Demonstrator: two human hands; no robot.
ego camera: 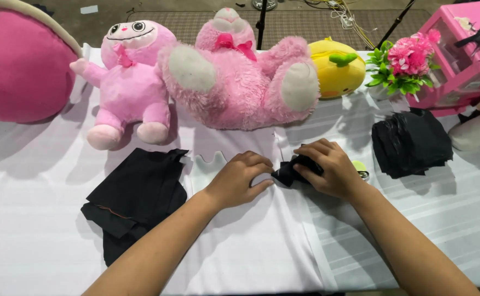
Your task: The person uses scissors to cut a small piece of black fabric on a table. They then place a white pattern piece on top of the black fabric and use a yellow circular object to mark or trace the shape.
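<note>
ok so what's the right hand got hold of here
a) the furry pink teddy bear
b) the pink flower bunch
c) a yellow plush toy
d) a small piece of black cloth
d: the right hand is closed over a small piece of black cloth on the white tablecloth, with the left hand beside it, fingertips at the cloth's edge.

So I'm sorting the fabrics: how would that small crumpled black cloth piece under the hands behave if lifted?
The small crumpled black cloth piece probably droops limply: it is already bunched under the right hand. It looks thin, so likely light. The left hand is pressing beside it on the white tablecloth; it may slide easily.
</note>
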